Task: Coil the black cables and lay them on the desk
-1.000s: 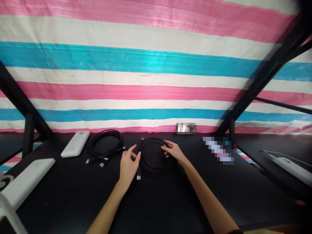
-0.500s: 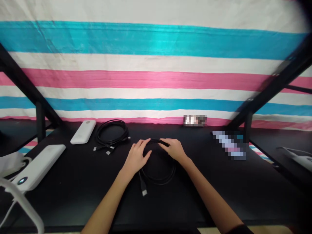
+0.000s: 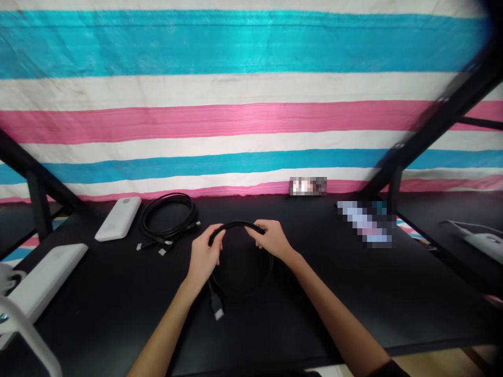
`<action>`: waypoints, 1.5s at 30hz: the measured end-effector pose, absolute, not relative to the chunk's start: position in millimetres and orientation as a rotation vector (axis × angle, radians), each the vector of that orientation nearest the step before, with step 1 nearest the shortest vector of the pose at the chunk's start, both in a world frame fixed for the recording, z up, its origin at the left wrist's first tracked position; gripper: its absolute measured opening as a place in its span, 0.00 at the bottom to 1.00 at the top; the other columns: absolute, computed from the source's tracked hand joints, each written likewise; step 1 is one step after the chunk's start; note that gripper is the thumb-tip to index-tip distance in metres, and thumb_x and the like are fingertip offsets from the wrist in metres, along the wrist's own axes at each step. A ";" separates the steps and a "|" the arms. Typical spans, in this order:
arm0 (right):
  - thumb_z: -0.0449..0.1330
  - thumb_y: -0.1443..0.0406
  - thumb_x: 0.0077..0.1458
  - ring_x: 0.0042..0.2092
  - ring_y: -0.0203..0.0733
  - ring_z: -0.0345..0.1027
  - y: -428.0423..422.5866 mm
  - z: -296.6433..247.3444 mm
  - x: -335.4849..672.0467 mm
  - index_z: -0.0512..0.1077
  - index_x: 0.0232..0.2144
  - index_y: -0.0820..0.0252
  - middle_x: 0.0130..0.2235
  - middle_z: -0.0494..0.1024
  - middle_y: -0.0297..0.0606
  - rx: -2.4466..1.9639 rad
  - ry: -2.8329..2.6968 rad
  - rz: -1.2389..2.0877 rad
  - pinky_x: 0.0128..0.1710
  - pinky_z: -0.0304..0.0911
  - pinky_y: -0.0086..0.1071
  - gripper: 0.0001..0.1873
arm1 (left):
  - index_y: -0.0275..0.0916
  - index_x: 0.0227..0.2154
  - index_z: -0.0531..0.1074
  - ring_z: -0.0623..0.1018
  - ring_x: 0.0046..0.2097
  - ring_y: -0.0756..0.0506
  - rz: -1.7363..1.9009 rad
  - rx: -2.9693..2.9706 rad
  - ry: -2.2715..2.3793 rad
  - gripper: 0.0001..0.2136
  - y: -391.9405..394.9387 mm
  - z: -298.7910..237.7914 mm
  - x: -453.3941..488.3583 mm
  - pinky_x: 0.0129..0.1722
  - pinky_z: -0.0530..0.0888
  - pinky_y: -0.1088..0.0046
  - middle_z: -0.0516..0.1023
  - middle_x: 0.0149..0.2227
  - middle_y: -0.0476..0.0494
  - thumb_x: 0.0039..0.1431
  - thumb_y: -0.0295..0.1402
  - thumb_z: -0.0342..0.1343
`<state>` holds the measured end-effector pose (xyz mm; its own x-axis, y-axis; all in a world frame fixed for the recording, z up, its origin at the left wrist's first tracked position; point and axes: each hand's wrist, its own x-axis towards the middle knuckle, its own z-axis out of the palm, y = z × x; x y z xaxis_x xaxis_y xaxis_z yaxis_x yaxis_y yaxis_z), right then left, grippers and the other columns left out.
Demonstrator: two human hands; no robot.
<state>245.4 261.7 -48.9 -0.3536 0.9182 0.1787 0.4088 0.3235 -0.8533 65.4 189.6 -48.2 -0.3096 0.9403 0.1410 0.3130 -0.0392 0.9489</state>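
A coiled black cable is held up off the black table by both hands. My left hand is closed on the left side of the coil. My right hand is closed on its top right. The top arc of the coil spans between them, and the lower part hangs down against the dark tabletop. One loose end with a silver plug dangles below my left hand.
A second coiled black cable lies at the back left beside a white power bank. Another white power bank lies at the left edge. A white device sits far right. A striped tarp hangs behind.
Both hands have closed on the top of the coil and lifted it off the table. The plug end now hangs lower. The camera has tilted down slightly.
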 end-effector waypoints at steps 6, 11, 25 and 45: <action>0.56 0.53 0.51 0.20 0.35 0.68 252.1 -56.9 224.2 0.65 0.18 0.60 0.19 0.73 0.34 -1.102 -1.547 1.529 0.17 0.61 0.24 0.18 | 0.40 0.37 0.65 0.64 0.14 0.54 1.906 0.850 1.455 0.12 192.4 -42.3 59.1 0.09 0.57 0.82 0.61 0.19 0.58 0.54 0.41 0.53; 0.51 0.54 0.55 0.24 0.40 0.74 246.4 -66.5 214.9 0.61 0.36 0.59 0.30 0.77 0.38 -1.199 -1.359 1.698 0.12 0.62 0.24 0.14 | 0.41 0.42 0.63 0.68 0.20 0.51 1.831 1.008 1.597 0.13 195.5 -54.5 57.2 0.19 0.65 0.78 0.64 0.20 0.56 0.57 0.40 0.49; 0.52 0.53 0.55 0.26 0.33 0.72 250.1 -56.9 221.5 0.61 0.39 0.56 0.34 0.65 0.31 -0.937 -1.176 1.133 0.23 0.71 0.29 0.14 | 0.39 0.43 0.68 0.71 0.41 0.40 1.367 1.414 2.195 0.23 203.3 -71.0 45.0 0.44 0.67 0.58 0.71 0.40 0.41 0.49 0.50 0.54; 0.55 0.63 0.56 0.17 0.27 0.60 235.5 -24.7 229.1 0.56 0.30 0.55 0.26 0.63 0.23 -0.592 -1.135 1.132 0.22 0.67 0.28 0.09 | 0.34 0.37 0.68 0.76 0.42 0.43 1.298 0.526 1.040 0.21 196.2 -48.8 68.6 0.47 0.69 0.68 0.76 0.40 0.36 0.44 0.44 0.63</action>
